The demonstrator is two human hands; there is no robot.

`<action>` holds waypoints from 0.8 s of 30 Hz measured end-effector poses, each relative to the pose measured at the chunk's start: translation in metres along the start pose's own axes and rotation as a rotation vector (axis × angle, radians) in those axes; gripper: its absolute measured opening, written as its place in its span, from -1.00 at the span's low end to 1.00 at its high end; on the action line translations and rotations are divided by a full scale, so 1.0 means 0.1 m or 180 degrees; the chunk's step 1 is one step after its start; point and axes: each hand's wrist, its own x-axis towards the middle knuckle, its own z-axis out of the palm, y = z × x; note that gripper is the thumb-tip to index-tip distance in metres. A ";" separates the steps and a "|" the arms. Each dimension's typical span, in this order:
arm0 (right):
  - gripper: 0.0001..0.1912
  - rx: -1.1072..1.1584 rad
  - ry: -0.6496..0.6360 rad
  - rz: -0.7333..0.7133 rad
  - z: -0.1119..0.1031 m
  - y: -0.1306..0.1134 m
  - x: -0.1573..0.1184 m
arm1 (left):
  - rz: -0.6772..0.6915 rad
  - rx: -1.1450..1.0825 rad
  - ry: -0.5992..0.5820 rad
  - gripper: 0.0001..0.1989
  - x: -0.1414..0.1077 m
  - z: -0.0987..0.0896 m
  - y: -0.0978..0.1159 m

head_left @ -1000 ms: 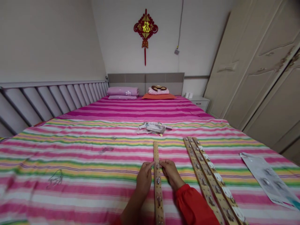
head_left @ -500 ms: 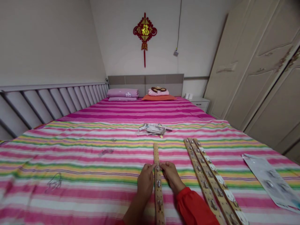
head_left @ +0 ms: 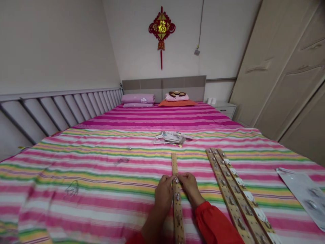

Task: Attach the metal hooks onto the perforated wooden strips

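Observation:
A narrow wooden strip with rows of holes [head_left: 178,211] lies lengthwise on the striped bedcover, with several small shiny metal pieces along it. My left hand [head_left: 164,191] is at its left edge and my right hand [head_left: 189,186] at its right. The fingertips of both are pinched at a small shiny piece [head_left: 176,181] on the strip. To the right lie more wooden strips [head_left: 228,191] side by side, carrying metal pieces, the rightmost with round white pieces too.
A clear plastic package [head_left: 171,137] lies beyond the strip. At the far right is a flat plastic bag [head_left: 303,193]. Small clear bits [head_left: 123,160] and a thin tangled loop [head_left: 72,188] lie to the left. A railing [head_left: 76,105] borders the bed.
The whole view has shifted, so the scene sits slightly further right. Both hands stay at the same piece on the strip, with a small shift of the fingers.

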 end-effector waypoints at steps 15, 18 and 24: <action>-0.50 0.0359 -0.0693 0.0193 -0.13 -0.23 -0.28 | -0.0354 -0.1741 0.1002 -0.60 0.21 -0.33 -0.45; -0.50 0.0426 -0.0694 0.0250 -0.15 -0.24 -0.28 | -0.0477 -0.0758 0.1791 -0.68 0.36 -0.83 -0.81; -0.49 0.0412 -0.0622 0.0390 -0.14 -0.18 -0.22 | -0.0949 0.0142 0.2284 -0.66 0.55 -1.68 -1.44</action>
